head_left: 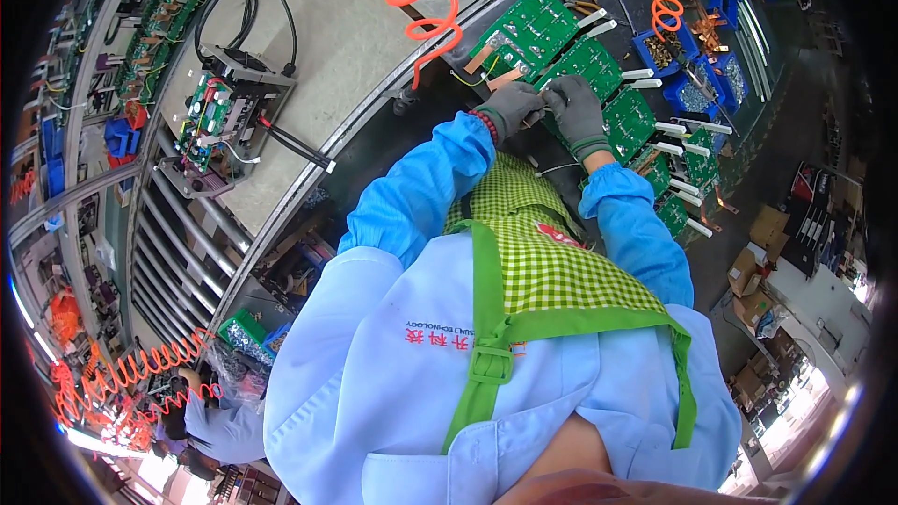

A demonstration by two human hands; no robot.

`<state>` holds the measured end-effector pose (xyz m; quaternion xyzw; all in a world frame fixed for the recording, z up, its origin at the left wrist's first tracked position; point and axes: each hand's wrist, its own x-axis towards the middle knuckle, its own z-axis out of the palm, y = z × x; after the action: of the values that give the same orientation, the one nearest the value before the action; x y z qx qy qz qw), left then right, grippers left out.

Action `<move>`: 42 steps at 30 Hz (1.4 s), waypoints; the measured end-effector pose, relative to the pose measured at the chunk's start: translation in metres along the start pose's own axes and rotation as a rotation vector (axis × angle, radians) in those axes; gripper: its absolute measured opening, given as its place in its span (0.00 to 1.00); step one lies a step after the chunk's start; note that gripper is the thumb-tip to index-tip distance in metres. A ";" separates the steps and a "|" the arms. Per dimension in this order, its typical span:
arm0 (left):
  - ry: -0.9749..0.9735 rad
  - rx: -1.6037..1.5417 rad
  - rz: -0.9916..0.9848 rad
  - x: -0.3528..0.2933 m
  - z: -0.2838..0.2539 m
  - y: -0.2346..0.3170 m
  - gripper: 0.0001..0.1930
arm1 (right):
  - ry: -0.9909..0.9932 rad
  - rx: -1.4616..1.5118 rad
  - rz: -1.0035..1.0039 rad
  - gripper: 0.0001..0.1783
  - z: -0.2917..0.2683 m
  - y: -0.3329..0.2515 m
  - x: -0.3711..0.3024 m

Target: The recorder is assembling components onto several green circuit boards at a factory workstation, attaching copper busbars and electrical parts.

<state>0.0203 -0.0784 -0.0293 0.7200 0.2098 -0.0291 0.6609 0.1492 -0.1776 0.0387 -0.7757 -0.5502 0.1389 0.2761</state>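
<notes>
My left hand (511, 110), in a grey glove, is closed with its fingertips bent inward at the near edge of the workbench. Beside it my right hand (572, 112), gloved in grey too, is closed as well, and the fingertips of the two almost meet. Whatever they pinch is too small and too covered to name. Just beyond the fingers lie a green circuit board (533, 26) with a copper strip (508, 79) and a second circuit board (586, 64). More circuit boards (629, 120) with white strips (670, 128) overlap to the right.
Blue bins (687, 93) of small metal parts stand at the far right, near pliers (582, 2). Coiled orange hoses (432, 30) hang over the bench. To the left, an assembly (224, 117) with black cables sits above metal rollers (178, 248). Another person (223, 425) is at lower left.
</notes>
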 end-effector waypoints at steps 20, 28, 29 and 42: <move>0.172 -0.669 -0.191 -0.010 0.009 0.025 0.09 | 0.081 -0.111 0.017 0.11 0.012 0.003 0.001; 0.230 -0.632 -0.147 -0.011 0.014 0.020 0.08 | 0.064 -0.081 0.091 0.19 -0.008 -0.009 0.005; 0.224 -0.714 -0.152 -0.008 0.017 0.014 0.07 | 0.059 -0.080 0.088 0.19 -0.012 -0.011 0.003; 0.251 -0.696 -0.155 -0.004 0.021 0.015 0.08 | 0.053 -0.156 0.071 0.10 0.013 0.001 0.000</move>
<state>0.0270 -0.1003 -0.0168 0.4321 0.3405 0.0825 0.8310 0.1436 -0.1743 0.0274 -0.8173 -0.5240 0.0845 0.2242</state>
